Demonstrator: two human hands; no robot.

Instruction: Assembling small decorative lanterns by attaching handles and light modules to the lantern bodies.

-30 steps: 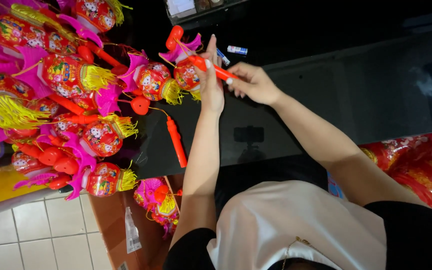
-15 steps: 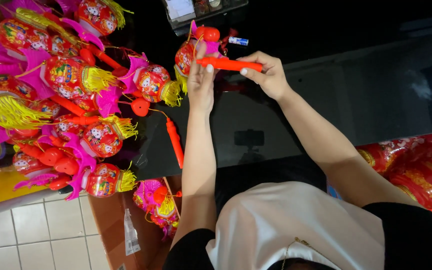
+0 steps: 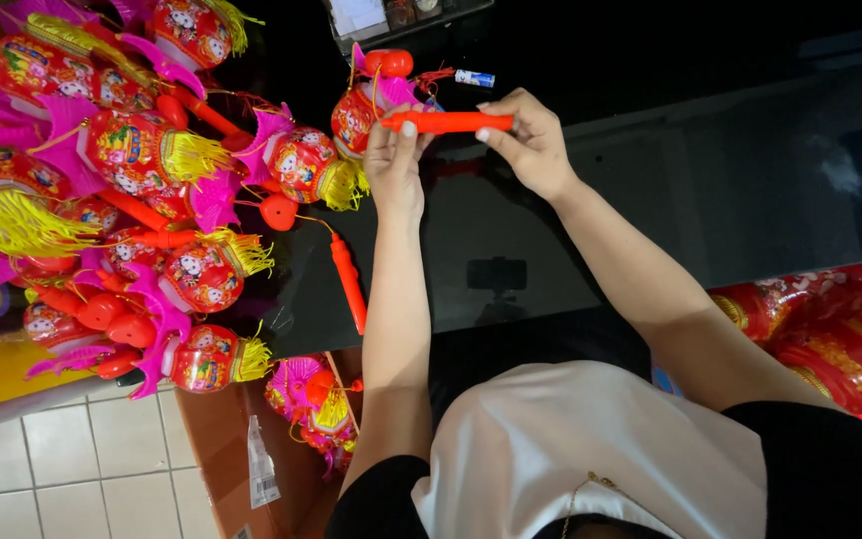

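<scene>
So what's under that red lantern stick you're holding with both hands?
Under the red plastic lantern stick lies the shiny black tabletop. The left hand and right hand cover both ends, so the table right beneath them is hidden.

Off to my left a heap of red lanterns (image 3: 122, 190) with pink frills and yellow tassels crowds the black table (image 3: 710, 190). A loose orange handle (image 3: 348, 282) lies beside them; below, white floor tiles (image 3: 62, 469).

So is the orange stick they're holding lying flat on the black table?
No: the orange stick is held up between the left hand and right hand, one at each end, above the black table.
</scene>
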